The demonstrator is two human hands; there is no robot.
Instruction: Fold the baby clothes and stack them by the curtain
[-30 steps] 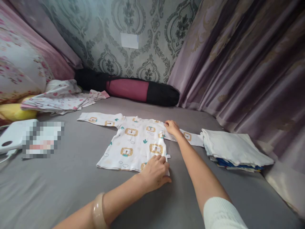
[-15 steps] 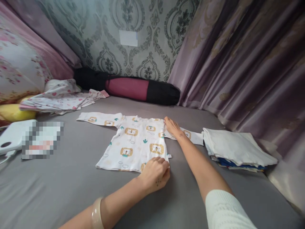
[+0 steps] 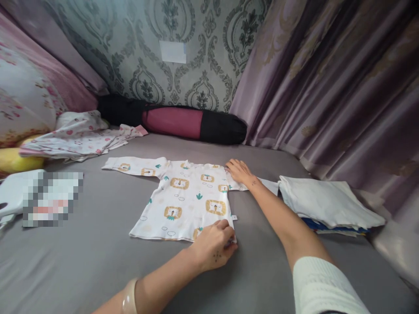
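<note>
A small white long-sleeved shirt (image 3: 188, 200) with yellow lion faces and green leaves lies spread out on the grey sheet. Its left-hand sleeve stretches straight out to the side. At the hem's right corner my left hand (image 3: 216, 244), below a pale bangle, is closed in a pinch on the cloth. My right hand (image 3: 240, 171) rests flat on top of the other sleeve near the shoulder, fingers extended, and my forearm hides part of that sleeve. A small white tag sticks out from the shirt's right side seam.
Folded clothes (image 3: 327, 200) form a stack at the right. A black and maroon roll (image 3: 173, 123) lies along the wall. Rumpled printed clothing (image 3: 81, 139), a yellow plush-looking thing (image 3: 19, 160), a white device (image 3: 19, 192) and a blurred-out packet (image 3: 54, 198) are at the left.
My right hand has slid slightly to the right, from the shoulder seam onto the sleeve. My left hand keeps its pinch on the hem corner, a little lower in view.
</note>
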